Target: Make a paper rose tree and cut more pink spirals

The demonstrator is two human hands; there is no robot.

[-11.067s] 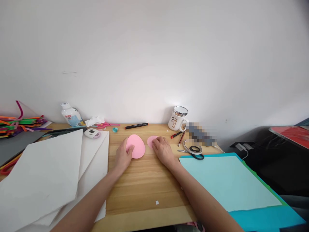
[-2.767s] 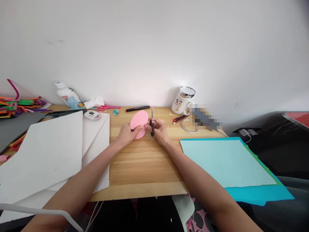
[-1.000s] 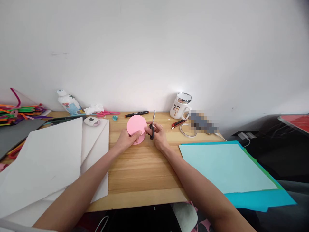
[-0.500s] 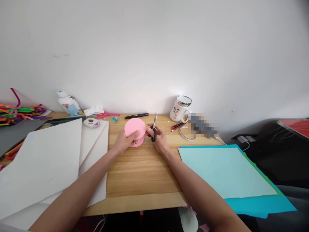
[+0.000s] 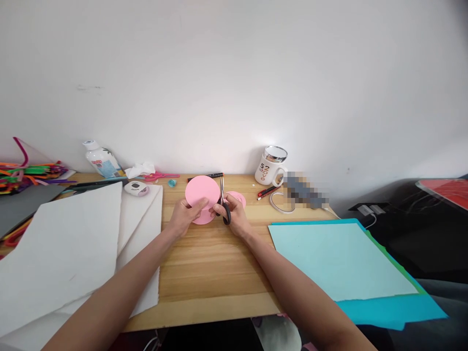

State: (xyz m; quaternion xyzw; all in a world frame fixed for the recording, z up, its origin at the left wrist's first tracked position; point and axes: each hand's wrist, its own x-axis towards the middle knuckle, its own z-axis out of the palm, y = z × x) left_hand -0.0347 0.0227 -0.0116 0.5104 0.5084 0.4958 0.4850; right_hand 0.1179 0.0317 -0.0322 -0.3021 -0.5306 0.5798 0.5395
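Note:
My left hand (image 5: 185,217) pinches a round pink paper piece (image 5: 202,192) and holds it upright above the wooden desk (image 5: 215,263). My right hand (image 5: 234,217) grips black-handled scissors (image 5: 223,204), their blades pointing up at the right edge of the pink piece. A smaller pink paper piece (image 5: 237,198) lies flat on the desk just behind my right hand. Whether a second pink layer sits under the held piece is unclear.
White paper sheets (image 5: 73,243) cover the desk's left side; light blue paper (image 5: 340,258) lies over teal and green sheets on the right. Along the wall stand a glue bottle (image 5: 98,163), a black marker (image 5: 206,175), a white mug (image 5: 268,168), a tape ring (image 5: 281,202) and coloured pipe cleaners (image 5: 25,173).
Over the last second the scissors have shifted left, close against the pink piece's edge, and the piece has turned slightly. The small pink piece behind my right hand now shows.

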